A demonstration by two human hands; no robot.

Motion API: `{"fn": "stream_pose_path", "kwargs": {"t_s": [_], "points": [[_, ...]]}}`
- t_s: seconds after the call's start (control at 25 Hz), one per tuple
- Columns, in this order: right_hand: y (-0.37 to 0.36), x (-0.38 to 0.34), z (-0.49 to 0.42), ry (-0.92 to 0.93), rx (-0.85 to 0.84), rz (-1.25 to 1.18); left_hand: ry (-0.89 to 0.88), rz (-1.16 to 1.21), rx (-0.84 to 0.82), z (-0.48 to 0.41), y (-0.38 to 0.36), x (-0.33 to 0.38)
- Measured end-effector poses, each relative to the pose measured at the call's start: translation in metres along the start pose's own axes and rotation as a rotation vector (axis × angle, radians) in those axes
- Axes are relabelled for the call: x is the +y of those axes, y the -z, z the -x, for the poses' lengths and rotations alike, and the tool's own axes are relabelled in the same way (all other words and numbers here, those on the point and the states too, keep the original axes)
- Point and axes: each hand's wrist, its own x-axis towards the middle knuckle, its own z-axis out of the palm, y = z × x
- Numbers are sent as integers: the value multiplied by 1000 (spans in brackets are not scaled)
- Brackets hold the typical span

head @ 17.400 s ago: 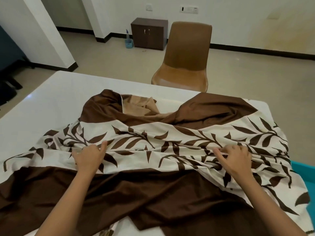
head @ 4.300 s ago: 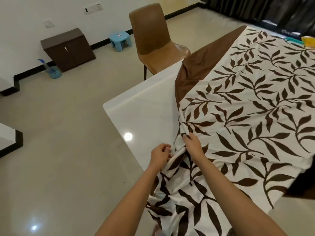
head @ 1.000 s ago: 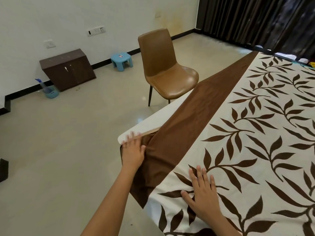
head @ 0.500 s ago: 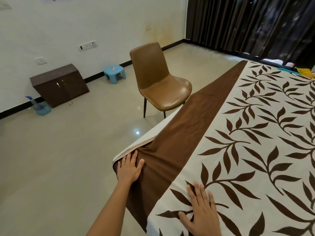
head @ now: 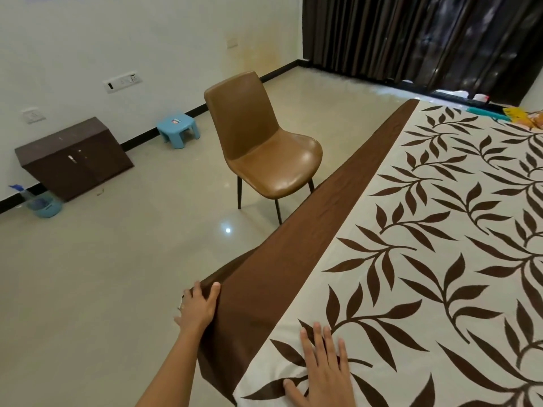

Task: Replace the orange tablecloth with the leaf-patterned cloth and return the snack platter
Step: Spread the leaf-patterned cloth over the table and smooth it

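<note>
The leaf-patterned cloth (head: pixel 426 259), cream with brown leaves and a plain brown border, lies spread flat over the table and covers its left edge. My left hand (head: pixel 199 306) wraps over the table's near-left corner, fingers curled on the brown border. My right hand (head: pixel 320 368) lies flat, fingers apart, on the leaf print near the front edge. An orange and yellow thing (head: pixel 526 118) shows at the far right beyond the cloth; I cannot tell what it is. No snack platter is in view.
A brown chair (head: pixel 258 148) stands close to the table's left side. Further left are a dark low cabinet (head: pixel 73 160), a small blue stool (head: pixel 179 133) and a blue bucket (head: pixel 44 207) by the wall. Dark curtains (head: pixel 426 39) hang at the back.
The brown border has been pulled over the table's left edge, hiding the white strip seen before. My left hand has shifted onto the corner; my right hand stays flat.
</note>
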Motion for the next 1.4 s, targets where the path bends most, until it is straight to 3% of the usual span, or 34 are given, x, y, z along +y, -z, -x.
{"fn": "stream_pose_path", "kwargs": {"t_s": [0.12, 0.24, 0.32, 0.48, 0.56, 0.68, 0.8, 0.88, 0.96, 1.04, 1.12, 1.28, 1.4], "points": [[1, 8, 6, 16, -6, 32, 184, 477, 24, 16, -5, -12], [3, 13, 19, 4, -14, 48, 507, 903, -327, 47, -1, -27], [7, 11, 25, -24, -35, 46, 563, 1014, -471, 47, 0, -32], [19, 5, 30, -34, -88, 57, 548, 1152, -278, 22, 3, -43], [21, 3, 32, -40, -124, 49, 480, 1048, -127, 9, 15, -50], [22, -11, 19, -9, -162, 38, 171, 704, 143, -11, 58, -38], [24, -35, -9, 38, -183, -72, -64, 581, 311, -20, 112, -11], [30, -41, -19, -6, -149, -194, -137, 463, 208, -25, 135, -12], [32, -35, -11, -64, -89, -181, -165, 246, -153, -22, 153, -24], [33, -20, 6, -116, -57, -86, -84, -11, -525, -13, 156, -43], [34, -4, 26, -159, -63, -24, -18, -345, -722, -5, 153, -59], [42, 28, 62, -248, -67, 6, 185, -946, -769, 5, 144, -86], [44, 44, 83, -269, -101, 13, 322, -1059, -516, 17, 150, -88]]}}
